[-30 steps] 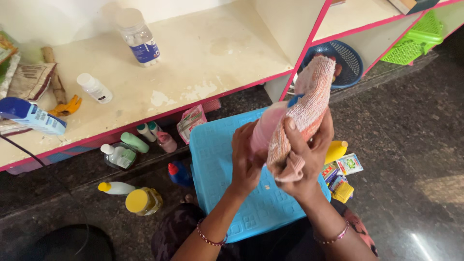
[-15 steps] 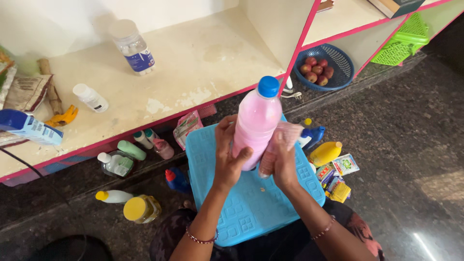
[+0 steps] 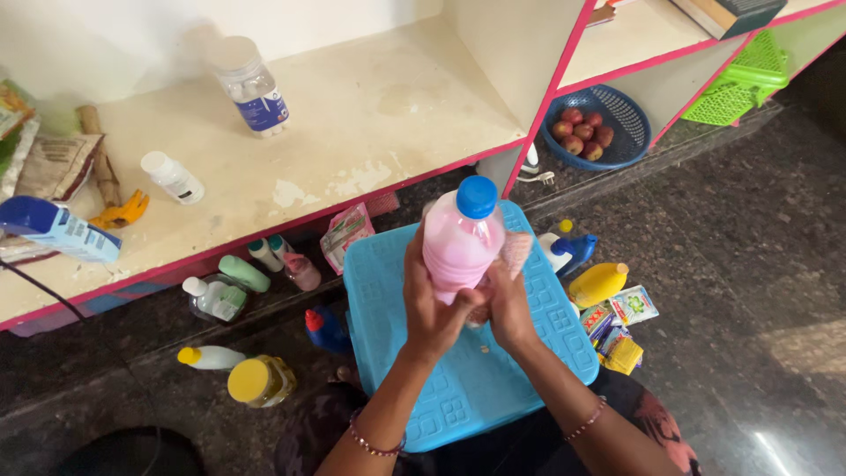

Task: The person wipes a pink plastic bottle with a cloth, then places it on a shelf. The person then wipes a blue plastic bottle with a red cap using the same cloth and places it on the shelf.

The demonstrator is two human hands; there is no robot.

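Note:
My left hand (image 3: 429, 304) grips a pink bottle (image 3: 458, 247) with a blue cap, held upright above a blue plastic stool (image 3: 458, 379). My right hand (image 3: 508, 304) presses a pink cloth (image 3: 513, 251) against the bottle's right side. Both wrists wear thin bracelets.
A pale shelf (image 3: 352, 132) with a pink edge holds a clear jar (image 3: 249, 84), a small white bottle (image 3: 172, 176) and a blue box (image 3: 57, 227). Several bottles (image 3: 238, 282) and sachets (image 3: 617, 317) lie on the dark floor. A blue basket of apples (image 3: 595, 123) sits under the shelf.
The cloth, earlier wrapped over the bottle's top, has come down to its right side. The blue cap and pink body now show, and the bottle stands upright lower over the stool.

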